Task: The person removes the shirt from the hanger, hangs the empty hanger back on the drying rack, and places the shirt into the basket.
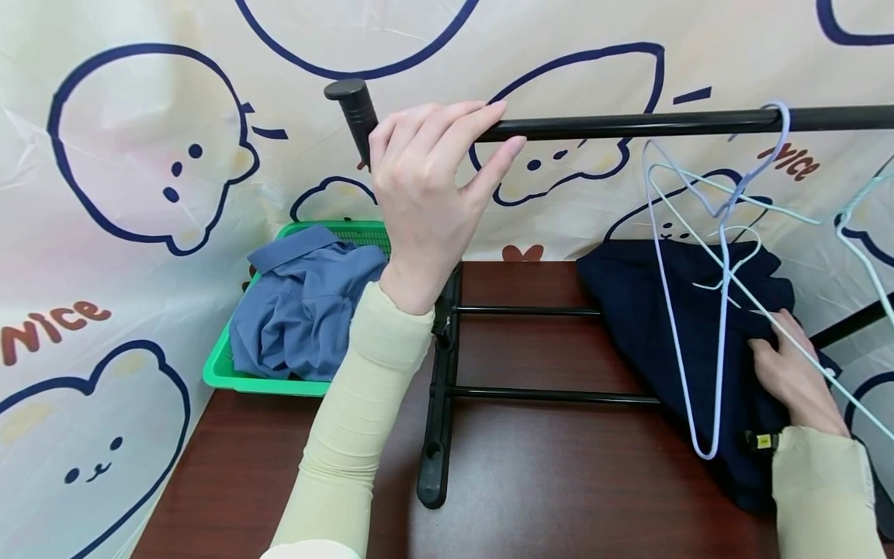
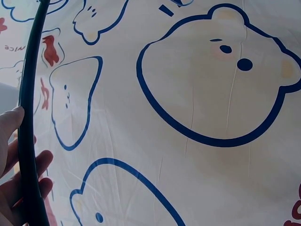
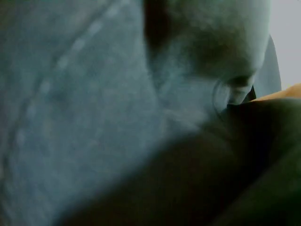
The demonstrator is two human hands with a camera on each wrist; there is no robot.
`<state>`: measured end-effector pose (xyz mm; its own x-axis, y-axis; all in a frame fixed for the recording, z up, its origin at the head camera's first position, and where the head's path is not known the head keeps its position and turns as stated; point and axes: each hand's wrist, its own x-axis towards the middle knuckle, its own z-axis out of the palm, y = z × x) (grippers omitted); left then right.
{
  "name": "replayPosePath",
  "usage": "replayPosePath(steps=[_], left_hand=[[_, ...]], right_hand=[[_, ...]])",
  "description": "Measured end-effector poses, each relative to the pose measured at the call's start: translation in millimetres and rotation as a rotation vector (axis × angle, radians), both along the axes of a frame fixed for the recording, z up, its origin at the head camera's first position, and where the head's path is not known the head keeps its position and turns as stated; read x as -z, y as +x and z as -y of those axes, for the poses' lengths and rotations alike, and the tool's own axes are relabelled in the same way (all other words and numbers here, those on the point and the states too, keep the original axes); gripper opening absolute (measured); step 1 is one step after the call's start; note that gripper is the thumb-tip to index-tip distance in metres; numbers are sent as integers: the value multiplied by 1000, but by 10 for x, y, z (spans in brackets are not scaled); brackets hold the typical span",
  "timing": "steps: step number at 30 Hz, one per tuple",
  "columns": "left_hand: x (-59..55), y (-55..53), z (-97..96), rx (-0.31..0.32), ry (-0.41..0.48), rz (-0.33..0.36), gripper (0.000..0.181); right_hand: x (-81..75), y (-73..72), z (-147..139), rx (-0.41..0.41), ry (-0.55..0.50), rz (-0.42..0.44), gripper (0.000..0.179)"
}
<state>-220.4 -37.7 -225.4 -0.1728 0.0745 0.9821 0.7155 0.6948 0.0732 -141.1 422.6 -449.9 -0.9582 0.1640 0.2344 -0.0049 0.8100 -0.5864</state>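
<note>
My left hand (image 1: pixel 429 167) holds the black top bar (image 1: pixel 628 124) of a clothes rack near its left end, fingers over it and thumb below. In the left wrist view, thumb and fingertips lie on either side of the bar (image 2: pixel 29 94). On the right, my right hand (image 1: pixel 796 373) grips a dark navy garment (image 1: pixel 698 326), its fingers partly hidden by the cloth. Blurred stitched cloth (image 3: pixel 89 108) fills most of the right wrist view. In front of the garment, a light blue hanger (image 1: pixel 722 310) hangs from the bar.
Pale green hangers (image 1: pixel 855 210) hang at the right, one crossing in front of my right hand. A green basket (image 1: pixel 230 379) with a blue shirt (image 1: pixel 307 303) stands at the left. The rack's black foot (image 1: pixel 440 419) and lower rods (image 1: pixel 531 310) lie over the brown table (image 1: pixel 559 481).
</note>
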Motion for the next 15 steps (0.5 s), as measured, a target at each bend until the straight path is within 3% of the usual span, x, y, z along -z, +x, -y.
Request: replayPosePath(steps=[6,8,15], left_hand=[[1,2,0,3,4,-1,34],[2,2,-3,4,3,-1,34],[2,2,-4,6,4,-1,34]], right_hand=[[41,-122,51,58,-25,234,42],[49,-147,77,80,-35,272,42],[110,-217,233,62,-58,223,36]])
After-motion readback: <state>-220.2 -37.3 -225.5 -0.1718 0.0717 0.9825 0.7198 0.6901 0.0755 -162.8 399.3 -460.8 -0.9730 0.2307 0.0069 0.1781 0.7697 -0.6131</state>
